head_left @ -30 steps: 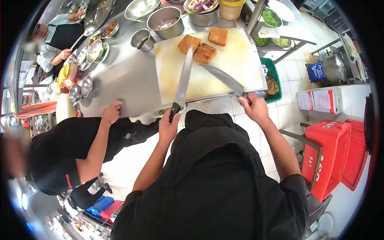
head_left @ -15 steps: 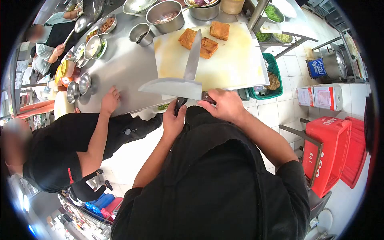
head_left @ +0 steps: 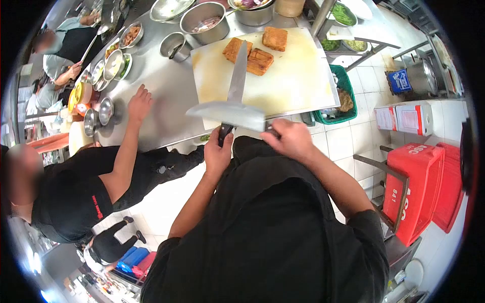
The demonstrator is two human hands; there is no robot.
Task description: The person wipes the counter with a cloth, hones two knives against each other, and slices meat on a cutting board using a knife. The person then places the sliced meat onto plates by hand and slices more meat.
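My left hand (head_left: 219, 151) is closed on the black handle of a long kitchen knife (head_left: 238, 76), whose blade points away over the cutting board. In my right hand (head_left: 292, 137) is the dark handle of a broad knife (head_left: 230, 114), slightly blurred, its blade pointing left. This broad blade crosses over the long knife near its handle; whether the two touch I cannot tell. Beyond them lie three browned blocks of food (head_left: 275, 39) on the white, yellow-stained cutting board (head_left: 295, 76). The long knife's tip overlaps two of the blocks in view.
A steel pot (head_left: 204, 24) and a smaller pot (head_left: 176, 46) stand left of the board. Several metal bowls (head_left: 106, 110) line the steel counter. A co-worker's hand (head_left: 140, 105) is over the counter at left. A green bin (head_left: 336, 96) stands at right, red crates (head_left: 414, 192) farther off.
The broad knife and my right hand have shifted right along the long knife. The long blade has tilted slightly left. The co-worker's hand has moved farther over the counter.
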